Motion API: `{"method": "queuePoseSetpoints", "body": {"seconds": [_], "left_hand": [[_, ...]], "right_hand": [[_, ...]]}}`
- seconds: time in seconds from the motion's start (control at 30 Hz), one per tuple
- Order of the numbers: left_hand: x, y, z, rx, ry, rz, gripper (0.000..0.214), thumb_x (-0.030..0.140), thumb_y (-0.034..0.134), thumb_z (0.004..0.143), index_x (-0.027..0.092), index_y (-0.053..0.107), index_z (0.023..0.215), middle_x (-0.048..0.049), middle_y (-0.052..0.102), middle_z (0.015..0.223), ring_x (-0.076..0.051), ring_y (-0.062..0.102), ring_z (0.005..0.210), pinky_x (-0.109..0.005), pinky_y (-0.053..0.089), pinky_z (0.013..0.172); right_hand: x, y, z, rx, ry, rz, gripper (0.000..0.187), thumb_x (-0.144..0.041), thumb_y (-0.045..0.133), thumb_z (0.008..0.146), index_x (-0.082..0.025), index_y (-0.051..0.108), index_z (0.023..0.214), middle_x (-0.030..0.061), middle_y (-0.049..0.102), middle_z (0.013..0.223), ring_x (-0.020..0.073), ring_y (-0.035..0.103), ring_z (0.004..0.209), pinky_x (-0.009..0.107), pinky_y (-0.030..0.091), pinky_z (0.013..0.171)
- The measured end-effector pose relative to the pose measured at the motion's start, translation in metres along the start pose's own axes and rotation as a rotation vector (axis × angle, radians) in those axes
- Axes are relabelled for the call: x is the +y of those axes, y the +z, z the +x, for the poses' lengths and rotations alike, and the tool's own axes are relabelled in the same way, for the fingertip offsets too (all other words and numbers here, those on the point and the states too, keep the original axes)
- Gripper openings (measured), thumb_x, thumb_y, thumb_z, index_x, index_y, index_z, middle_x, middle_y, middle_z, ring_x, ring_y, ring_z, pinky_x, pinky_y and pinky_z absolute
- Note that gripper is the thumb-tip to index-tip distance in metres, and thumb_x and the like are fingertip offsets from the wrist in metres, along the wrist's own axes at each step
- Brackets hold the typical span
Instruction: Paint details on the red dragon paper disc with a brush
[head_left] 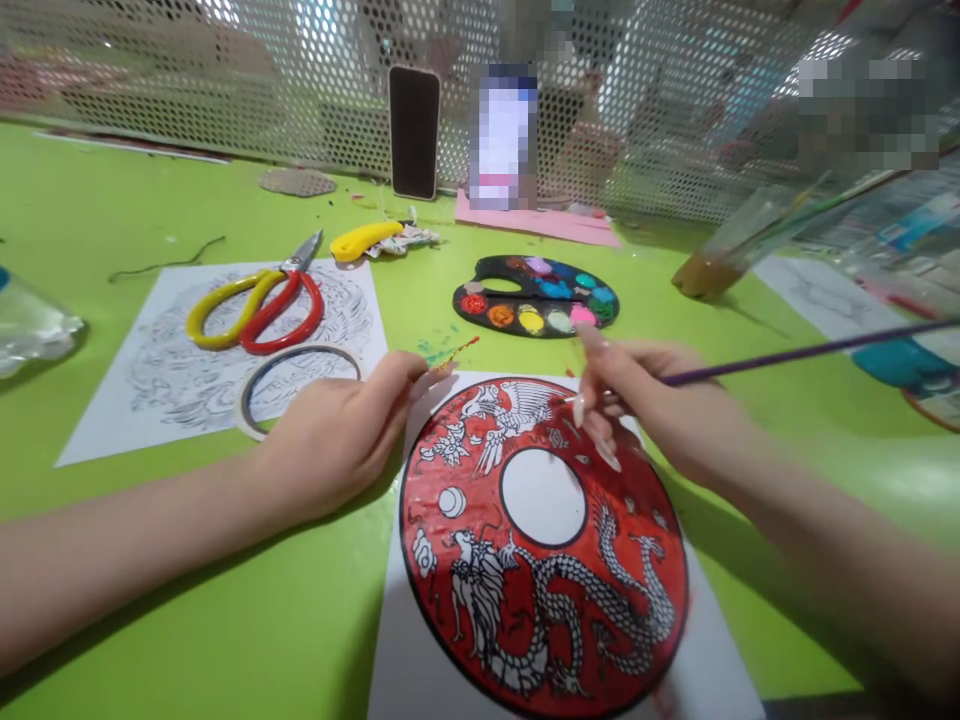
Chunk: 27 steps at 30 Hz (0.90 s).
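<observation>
A sheet of paper [716,665] bears a ring-shaped drawing of a dragon and a phoenix, its background painted red and its centre circle white. My right hand [637,400] is closed around a paintbrush [780,352] with a purple handle; the brush tip touches the red area near the phoenix's wing. At the sheet's upper left corner, my left hand [349,425] is closed with thumb and fingers at the paper edge; most of its fingertips are hidden. Beyond both hands lies a black paint palette [491,300] with several colours.
To the left, scissors [262,305] and a tape roll [251,405] rest on another printed sheet [142,380]. A yellow cutter [366,240], a dark phone [414,130] and a lit phone [504,140] stand farther back. A cup of brown water [709,270] leans at the right.
</observation>
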<state>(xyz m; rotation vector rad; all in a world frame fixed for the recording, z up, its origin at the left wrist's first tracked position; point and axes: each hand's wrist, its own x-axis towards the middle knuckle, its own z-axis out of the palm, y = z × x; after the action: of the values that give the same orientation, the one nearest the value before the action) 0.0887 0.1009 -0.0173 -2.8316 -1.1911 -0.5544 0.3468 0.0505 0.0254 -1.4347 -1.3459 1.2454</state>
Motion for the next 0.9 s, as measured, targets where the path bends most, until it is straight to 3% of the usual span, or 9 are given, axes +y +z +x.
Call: {"method": "queuePoseSetpoints", "body": {"seconds": [0.1, 0.2, 0.33, 0.43, 0.53, 0.67, 0.9], "left_hand": [[0.005, -0.006, -0.002, 0.006, -0.079, -0.045, 0.034, 0.032, 0.024, 0.100, 0.020, 0.054, 0.109, -0.0019, 0.059, 0.056, -0.022, 0.059, 0.048, -0.029, 0.038, 0.046], [0.012, -0.009, -0.003, 0.043, -0.145, -0.129, 0.026, 0.031, 0.026, 0.101, 0.022, 0.050, 0.104, -0.0020, 0.065, 0.063, -0.019, 0.061, 0.050, -0.029, 0.040, 0.050], [0.015, -0.010, -0.002, 0.069, -0.216, -0.264, 0.019, 0.028, 0.025, 0.104, 0.023, 0.042, 0.096, -0.0017, 0.073, 0.085, -0.013, 0.064, 0.057, -0.024, 0.044, 0.054], [0.010, -0.010, -0.001, 0.015, -0.166, -0.213, 0.019, 0.031, 0.025, 0.104, 0.025, 0.042, 0.098, 0.0033, 0.068, 0.070, -0.014, 0.061, 0.052, -0.024, 0.040, 0.050], [0.005, -0.010, -0.002, -0.011, -0.037, -0.124, 0.019, 0.031, 0.026, 0.103, 0.025, 0.044, 0.100, 0.0064, 0.054, 0.054, -0.016, 0.055, 0.047, -0.025, 0.037, 0.047], [0.004, -0.011, -0.002, -0.040, 0.052, -0.162, 0.021, 0.027, 0.029, 0.101, 0.024, 0.047, 0.091, 0.0070, 0.050, 0.054, -0.013, 0.045, 0.041, -0.025, 0.033, 0.044], [-0.001, -0.003, -0.010, -0.074, 0.024, -0.293, 0.020, 0.027, 0.039, 0.094, 0.024, 0.056, 0.104, 0.0075, 0.042, 0.056, -0.010, 0.032, 0.041, -0.026, 0.028, 0.042]], "right_hand": [[-0.001, 0.010, 0.024, -0.111, 0.009, -0.015, 0.043, -0.057, 0.065, 0.084, -0.018, 0.058, 0.069, -0.0027, 0.054, 0.040, 0.0069, 0.049, 0.030, 0.013, 0.033, 0.029], [0.002, 0.017, 0.041, -0.181, 0.046, 0.031, 0.037, -0.051, 0.074, 0.079, -0.022, 0.051, 0.080, -0.0042, 0.060, 0.045, 0.0108, 0.054, 0.033, 0.014, 0.037, 0.028], [0.006, 0.023, 0.049, -0.144, 0.006, 0.036, 0.042, -0.049, 0.078, 0.075, -0.020, 0.050, 0.065, -0.0011, 0.062, 0.047, 0.0118, 0.058, 0.036, 0.016, 0.037, 0.028], [0.011, 0.027, 0.049, -0.017, -0.131, 0.021, 0.045, -0.052, 0.069, 0.084, -0.019, 0.053, 0.058, -0.0035, 0.052, 0.040, 0.0071, 0.049, 0.031, 0.017, 0.034, 0.031], [0.016, 0.030, 0.048, 0.047, -0.210, 0.000, 0.049, -0.053, 0.062, 0.090, -0.019, 0.055, 0.055, -0.0045, 0.047, 0.039, 0.0057, 0.044, 0.031, 0.020, 0.034, 0.034], [0.020, 0.029, 0.048, 0.052, -0.191, -0.009, 0.049, -0.054, 0.056, 0.093, -0.020, 0.057, 0.058, -0.0045, 0.047, 0.041, 0.0061, 0.043, 0.032, 0.020, 0.031, 0.033], [0.027, 0.022, 0.047, -0.038, -0.169, 0.045, 0.047, -0.048, 0.054, 0.096, -0.021, 0.059, 0.059, -0.0053, 0.045, 0.040, 0.0060, 0.040, 0.032, 0.020, 0.029, 0.031]]}}
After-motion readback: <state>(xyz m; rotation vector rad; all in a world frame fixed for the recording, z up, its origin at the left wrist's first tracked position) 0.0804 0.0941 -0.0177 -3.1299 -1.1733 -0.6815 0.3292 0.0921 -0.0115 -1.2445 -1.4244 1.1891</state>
